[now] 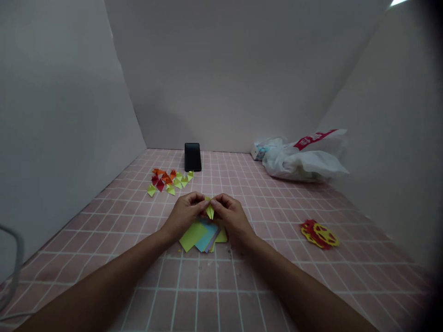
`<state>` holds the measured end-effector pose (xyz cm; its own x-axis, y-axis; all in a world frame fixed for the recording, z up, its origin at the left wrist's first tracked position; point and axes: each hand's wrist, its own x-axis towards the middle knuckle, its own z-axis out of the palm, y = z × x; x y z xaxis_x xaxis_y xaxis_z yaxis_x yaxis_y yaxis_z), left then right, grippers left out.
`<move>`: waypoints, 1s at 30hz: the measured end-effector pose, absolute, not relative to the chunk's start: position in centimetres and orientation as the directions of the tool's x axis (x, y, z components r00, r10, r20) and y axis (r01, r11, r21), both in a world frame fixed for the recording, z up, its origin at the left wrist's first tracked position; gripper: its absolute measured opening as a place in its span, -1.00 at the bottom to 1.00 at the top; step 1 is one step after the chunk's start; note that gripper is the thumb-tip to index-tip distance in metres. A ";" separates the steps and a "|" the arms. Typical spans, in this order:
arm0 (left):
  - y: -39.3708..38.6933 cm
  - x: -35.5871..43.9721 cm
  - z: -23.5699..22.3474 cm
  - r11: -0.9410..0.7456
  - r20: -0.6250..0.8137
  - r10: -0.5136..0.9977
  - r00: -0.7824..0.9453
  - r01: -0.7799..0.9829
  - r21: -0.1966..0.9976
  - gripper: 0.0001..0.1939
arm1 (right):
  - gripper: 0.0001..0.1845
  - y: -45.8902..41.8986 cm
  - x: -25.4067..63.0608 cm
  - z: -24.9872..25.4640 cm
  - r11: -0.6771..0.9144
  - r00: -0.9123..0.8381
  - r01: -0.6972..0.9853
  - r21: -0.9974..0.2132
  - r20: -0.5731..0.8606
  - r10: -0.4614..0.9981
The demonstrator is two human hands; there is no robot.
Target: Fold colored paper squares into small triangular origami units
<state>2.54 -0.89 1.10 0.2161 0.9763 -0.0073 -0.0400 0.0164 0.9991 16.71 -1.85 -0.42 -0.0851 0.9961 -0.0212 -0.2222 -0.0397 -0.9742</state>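
Between both hands is a small folded yellow paper (pixel 210 211), its two narrow points facing down toward me. My left hand (pixel 187 211) pinches its left side with thumb and fingers. On the other side, my right hand (pixel 231 213) grips it the same way, the thumbs almost meeting. Just below the hands lies a fanned stack of coloured paper sheets (pixel 193 235), with yellow-green, light blue and purple showing. Part of the stack is hidden by my right hand. Farther back on the left sit several small folded paper pieces (pixel 166 179) in red, orange and yellow.
A black phone (pixel 193 157) lies near the back wall. At the back right, a white plastic bag (pixel 301 161) rests beside a small box (pixel 258 151). Red and yellow cut-out shapes (pixel 320 234) lie to the right. A grey cable (pixel 19 258) curves at the left edge.
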 end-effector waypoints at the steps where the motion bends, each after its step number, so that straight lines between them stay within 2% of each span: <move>1: -0.9 2.5 1.2 0.010 -0.002 0.978 0.209 -0.036 0.999 -0.81 | -0.75 -1.8 16.7 -0.5 -0.044 -0.086 -0.229 -0.973 -0.024 0.996; 5: -1.1 2.6 1.3 0.001 0.006 0.975 0.222 -0.034 0.999 -0.81 | -0.75 -1.9 16.6 -0.5 -0.046 -0.080 -0.243 -0.969 -0.027 0.996; 13: -0.9 2.8 0.6 0.106 -0.066 0.974 0.215 -0.176 0.979 -0.75 | -0.74 -2.1 16.5 -0.1 -0.081 -0.097 -0.319 -0.944 -0.052 0.994; 19: -1.0 2.7 1.1 0.067 -0.043 0.978 0.203 -0.111 0.992 -0.79 | -0.75 -2.0 16.7 -0.3 -0.058 -0.098 -0.314 -0.948 -0.029 0.995; 22: -1.0 2.6 1.1 0.093 -0.078 0.978 0.191 -0.074 0.993 -0.76 | -0.76 -1.8 16.8 -0.6 -0.067 -0.123 -0.353 -0.933 -0.025 0.992; 30: -1.2 2.7 1.1 0.110 -0.089 0.976 0.197 -0.095 0.989 -0.74 | -0.74 -1.8 16.8 -0.7 -0.085 -0.120 -0.344 -0.935 -0.046 0.992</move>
